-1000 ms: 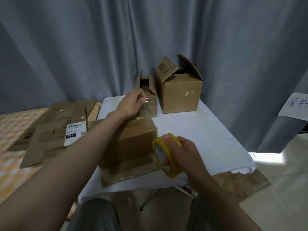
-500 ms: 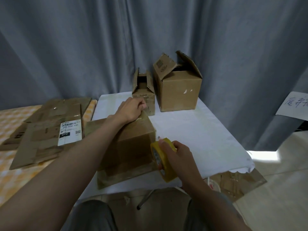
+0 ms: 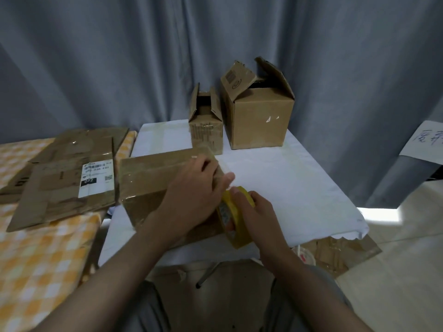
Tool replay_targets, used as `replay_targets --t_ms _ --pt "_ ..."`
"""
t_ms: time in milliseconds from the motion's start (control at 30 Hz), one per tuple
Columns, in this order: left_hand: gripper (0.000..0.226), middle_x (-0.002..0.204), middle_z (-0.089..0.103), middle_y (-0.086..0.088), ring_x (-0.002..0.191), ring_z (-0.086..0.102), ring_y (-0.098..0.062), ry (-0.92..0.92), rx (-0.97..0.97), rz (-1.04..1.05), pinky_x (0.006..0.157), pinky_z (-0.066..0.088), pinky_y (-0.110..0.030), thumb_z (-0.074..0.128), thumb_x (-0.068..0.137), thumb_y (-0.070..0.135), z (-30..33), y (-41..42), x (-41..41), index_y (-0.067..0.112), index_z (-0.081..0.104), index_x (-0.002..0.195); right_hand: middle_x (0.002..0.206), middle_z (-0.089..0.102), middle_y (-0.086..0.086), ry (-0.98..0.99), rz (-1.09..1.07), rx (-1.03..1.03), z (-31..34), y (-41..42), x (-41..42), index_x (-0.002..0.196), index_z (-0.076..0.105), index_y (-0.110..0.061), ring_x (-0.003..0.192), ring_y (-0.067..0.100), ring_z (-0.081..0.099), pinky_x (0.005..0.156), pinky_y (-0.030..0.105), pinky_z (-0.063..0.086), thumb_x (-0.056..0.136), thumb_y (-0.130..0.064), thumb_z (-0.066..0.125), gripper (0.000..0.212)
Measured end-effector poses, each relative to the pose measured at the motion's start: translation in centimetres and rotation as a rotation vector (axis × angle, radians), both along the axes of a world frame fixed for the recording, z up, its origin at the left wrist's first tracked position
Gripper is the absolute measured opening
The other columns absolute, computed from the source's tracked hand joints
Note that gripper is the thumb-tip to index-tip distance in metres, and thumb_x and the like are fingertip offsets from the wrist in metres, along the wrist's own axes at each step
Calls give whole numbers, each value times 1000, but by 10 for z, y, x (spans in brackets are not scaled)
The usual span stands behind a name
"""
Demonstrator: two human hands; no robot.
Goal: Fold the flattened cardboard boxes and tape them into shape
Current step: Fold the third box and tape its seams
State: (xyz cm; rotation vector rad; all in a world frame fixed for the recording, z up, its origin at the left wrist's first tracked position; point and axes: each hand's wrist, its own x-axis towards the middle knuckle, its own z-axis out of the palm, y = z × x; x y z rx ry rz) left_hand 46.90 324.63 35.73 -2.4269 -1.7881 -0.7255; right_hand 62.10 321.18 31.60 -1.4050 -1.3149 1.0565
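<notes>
We note a small table w/ white cloth [image 3: 275, 178] set against grey curtains [image 3: 119, 56]. On it, near edge, the folded cardboard box [image 3: 153, 185] lies closed, glossy tape on top. Left hand [image 3: 191, 190] rests on the box's right end, fingers extended toward the roll, pinch not discernible. Right hand [image 3: 254, 212] grips the yellow tape roll [image 3: 233, 216], held just beside that end. At rear: small open box [image 3: 206, 125] touching or nearly touching large open box [image 3: 259, 116]. Left: flattened cardboard boxes [image 3: 64, 173] on orange-checked surface [image 3: 43, 259]. Right: pale floor [image 3: 395, 271], handwritten paper sheet [image 3: 426, 140], cardboard scrap [image 3: 345, 252] under table edge.
</notes>
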Motion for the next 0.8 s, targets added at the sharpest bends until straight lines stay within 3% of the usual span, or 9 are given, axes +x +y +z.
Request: replay_targets --t_ms 67,133,233,300,367,433,533,700,800 --pt "79 134 46 3 114 46 -13 32 -39 35 94 35 -24 22 88 74 -3 2 -1 18 48 138 85 65 -10 29 38 -19 -4 5 -2 88 61 -27 80 0 64 65 17 53 101 -55 41 37" --pt "86 139 41 4 119 43 -13 32 -71 42 93 33 -24 25 83 80 -4 7 -5 20 43 143 71 63 -20 121 35 -80 -5 9 -4 81 55 -32 66 -18 59 52 3 44 105 -49 32 38" --pt "88 139 40 6 119 42 -12 8 -73 27 92 31 -24 31 82 83 -9 9 -11 22 41 144 71 71 -16 89 40 -108 -10 16 10 79 66 -27 70 -4 66 60 13 50 107 -43 29 49" --pt "89 139 40 5 120 41 -12 -6 -68 25 92 31 -24 33 81 83 -10 8 -11 21 41 144 79 70 -6 -89 33 27 -14 30 25 82 69 -25 77 8 66 66 19 51 104 -26 39 37" --pt "88 139 41 4 121 41 -13 -7 -65 28 93 30 -24 36 82 82 -10 8 -9 20 42 144 94 65 2 -386 91 154 -18 52 36 95 69 -22 87 15 61 77 26 50 99 -12 49 23" --pt "87 139 42 3 121 41 -14 -7 -61 34 94 30 -23 39 82 80 -8 7 -7 18 44 143 108 59 12 -649 215 162 -24 74 37 111 69 -19 100 25 56 89 38 48 96 -15 57 19" --pt "87 139 43 2 120 42 -14 -14 -57 39 93 30 -22 41 82 79 -8 6 -7 17 44 143 115 56 12 -912 304 162 -34 87 30 120 63 -18 108 30 51 91 41 45 95 -22 57 25" --pt "90 138 41 3 119 41 -13 -9 -65 36 92 30 -23 38 80 82 -9 7 -6 19 43 143 95 64 8 -833 171 273 -33 86 30 100 64 -10 88 26 60 75 40 52 92 -25 64 16" --pt "93 137 42 3 119 41 -12 -26 -67 29 92 30 -23 34 77 85 -10 7 -7 19 43 143 81 65 2 -662 10 294 -22 84 43 92 67 -10 75 20 60 69 39 53 90 -26 68 16"
